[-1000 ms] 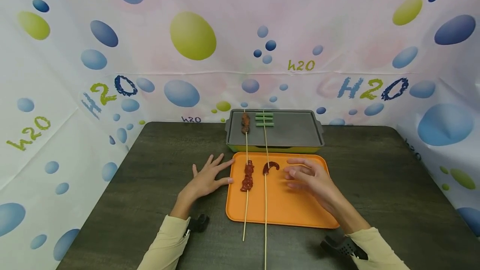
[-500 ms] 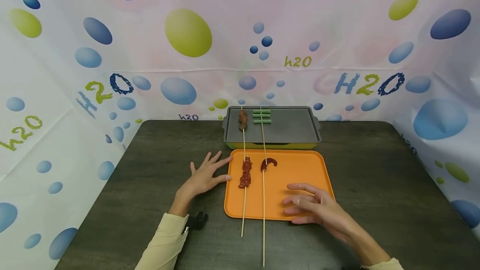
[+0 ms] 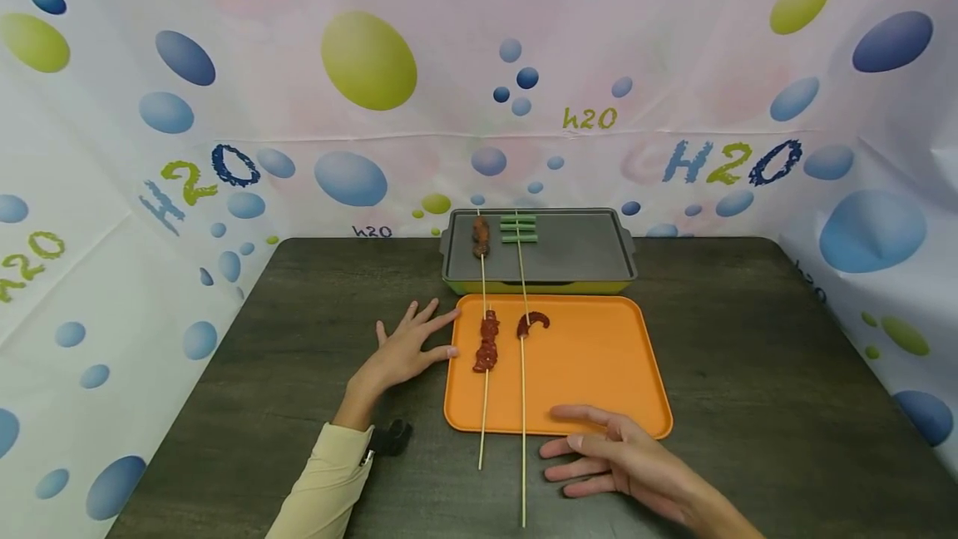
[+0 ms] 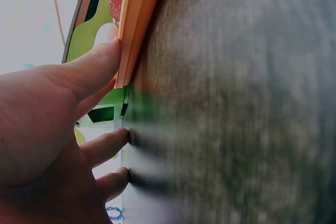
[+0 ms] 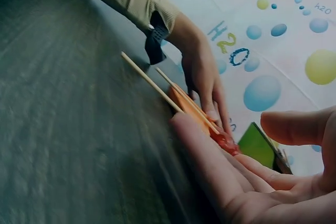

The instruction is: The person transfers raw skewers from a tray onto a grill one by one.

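My left hand (image 3: pixel 400 352) lies at the left side of the orange tray (image 3: pixel 591 373), fingers spread. Its thumb and forefinger touch the tray's edge; in the left wrist view two other fingertips meet the tabletop. My right hand (image 3: pixel 624 460) hovers by the tray's front right edge, fingers loosely apart, holding nothing. On the tray are a skewer of red meat pieces (image 3: pixel 486 343) and a skewer with a curled, dark red tentacle-like piece (image 3: pixel 533 323). Both sticks stick out past the tray's front edge, the right one farther.
Behind the tray stands a grey grill pan (image 3: pixel 580 248) on a green base. It bears a brown meat skewer (image 3: pixel 481 238) and a skewer of green vegetable pieces (image 3: pixel 518 229), whose sticks reach over the tray. A patterned curtain (image 3: pixel 419 40) closes off the back and sides.
My right hand has drawn back from above the tray toward its front edge, fingers spreading. The left hand stays on the tray's edge. The skewers keep their places; the head view has shifted slightly.
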`<control>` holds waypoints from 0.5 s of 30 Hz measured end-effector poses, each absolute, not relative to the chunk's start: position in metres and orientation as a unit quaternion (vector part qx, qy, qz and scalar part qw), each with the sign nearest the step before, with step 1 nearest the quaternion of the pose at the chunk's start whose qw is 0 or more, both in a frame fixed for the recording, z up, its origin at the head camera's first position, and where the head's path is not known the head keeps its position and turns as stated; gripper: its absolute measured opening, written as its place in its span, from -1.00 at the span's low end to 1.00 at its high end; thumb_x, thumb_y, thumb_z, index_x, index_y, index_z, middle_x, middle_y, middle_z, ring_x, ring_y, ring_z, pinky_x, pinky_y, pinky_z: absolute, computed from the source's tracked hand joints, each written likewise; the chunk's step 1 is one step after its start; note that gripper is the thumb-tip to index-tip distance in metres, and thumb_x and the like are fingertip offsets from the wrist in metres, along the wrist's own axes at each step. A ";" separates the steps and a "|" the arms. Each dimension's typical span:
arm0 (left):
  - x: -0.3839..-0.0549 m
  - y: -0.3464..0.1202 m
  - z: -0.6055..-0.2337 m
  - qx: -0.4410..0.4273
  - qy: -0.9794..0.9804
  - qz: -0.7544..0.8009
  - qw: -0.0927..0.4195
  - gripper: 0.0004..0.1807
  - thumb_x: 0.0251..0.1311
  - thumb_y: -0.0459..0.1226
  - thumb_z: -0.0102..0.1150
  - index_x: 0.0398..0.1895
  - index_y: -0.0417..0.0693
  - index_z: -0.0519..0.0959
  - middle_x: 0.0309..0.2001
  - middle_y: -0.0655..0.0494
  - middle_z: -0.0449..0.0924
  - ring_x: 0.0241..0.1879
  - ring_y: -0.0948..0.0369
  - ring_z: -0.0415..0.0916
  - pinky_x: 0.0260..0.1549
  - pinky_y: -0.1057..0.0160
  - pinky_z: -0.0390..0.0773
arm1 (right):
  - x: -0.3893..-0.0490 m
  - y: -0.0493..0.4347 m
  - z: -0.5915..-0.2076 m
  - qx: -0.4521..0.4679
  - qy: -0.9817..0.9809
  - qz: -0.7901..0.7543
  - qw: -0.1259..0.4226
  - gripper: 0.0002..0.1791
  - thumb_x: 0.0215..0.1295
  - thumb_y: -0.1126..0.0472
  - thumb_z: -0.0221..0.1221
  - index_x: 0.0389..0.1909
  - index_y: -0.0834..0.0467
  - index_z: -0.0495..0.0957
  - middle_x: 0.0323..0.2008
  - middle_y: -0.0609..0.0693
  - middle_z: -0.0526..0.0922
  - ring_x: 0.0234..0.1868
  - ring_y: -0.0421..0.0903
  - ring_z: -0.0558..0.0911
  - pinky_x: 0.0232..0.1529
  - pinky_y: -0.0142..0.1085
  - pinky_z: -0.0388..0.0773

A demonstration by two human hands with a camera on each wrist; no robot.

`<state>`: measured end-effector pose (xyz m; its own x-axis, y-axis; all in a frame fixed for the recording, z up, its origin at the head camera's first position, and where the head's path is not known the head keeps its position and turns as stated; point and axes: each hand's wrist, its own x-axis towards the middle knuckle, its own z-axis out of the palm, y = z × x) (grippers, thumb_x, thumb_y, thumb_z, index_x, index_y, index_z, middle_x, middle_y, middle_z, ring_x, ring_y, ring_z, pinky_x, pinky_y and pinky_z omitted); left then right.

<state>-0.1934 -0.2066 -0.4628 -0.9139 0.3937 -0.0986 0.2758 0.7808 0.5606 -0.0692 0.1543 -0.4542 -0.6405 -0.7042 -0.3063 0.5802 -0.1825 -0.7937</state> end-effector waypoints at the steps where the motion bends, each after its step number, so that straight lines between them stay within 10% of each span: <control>1: -0.193 -0.207 -0.463 0.179 0.938 0.279 0.106 -0.25 0.40 0.09 0.21 0.60 0.22 0.27 0.63 -0.14 -0.06 0.59 -0.29 -0.32 0.15 -0.69 -0.49 | -0.068 0.153 -0.456 -0.065 0.479 -0.767 0.422 -0.30 0.64 0.22 0.01 0.61 0.32 -0.05 0.26 0.33 0.56 0.21 0.21 0.63 0.14 0.02 0.60; 15: -0.193 -0.206 -0.462 0.181 0.937 0.281 0.103 -0.25 0.40 0.09 0.21 0.60 0.23 0.27 0.63 -0.14 -0.06 0.59 -0.28 -0.33 0.16 -0.68 -0.49 | -0.073 0.132 -0.473 -0.056 0.376 -0.800 0.465 -0.29 0.65 0.31 -0.10 0.64 0.28 -0.20 0.37 0.32 0.45 0.37 0.26 0.48 0.32 0.09 0.43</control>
